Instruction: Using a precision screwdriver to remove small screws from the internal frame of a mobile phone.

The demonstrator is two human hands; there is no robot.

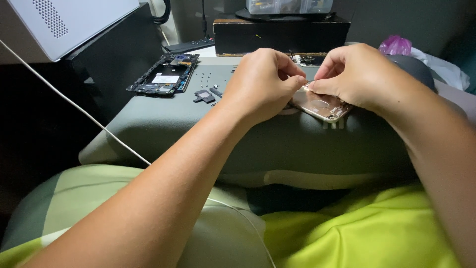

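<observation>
Head view, centre of the frame. The left hand [263, 82] and the right hand [354, 74] meet fingertip to fingertip over a gold-coloured phone back shell [322, 105], which lies flat on a grey-green work mat [198, 124] just right of centre. Both hands are closed in a fine pinch at the shell's upper left edge; whatever sits between the fingertips is too small to identify. The right hand also rests on the shell and covers its upper part.

Outward, left of the hands: a small dark bracket [204, 96] and a scatter of tiny screws [206, 78] lie loose on the mat. In the upper left, an opened black phone frame [166, 74] rests with its inner parts exposed. A white cable [74, 106] runs diagonally across the left side. A dark box [280, 34] stands at upper centre.

Risks, as judged: a sideways slip of either pinch could tear or drop the small part; a forearm sweeping left could scatter the loose screws or nudge the bracket off the mat.
</observation>
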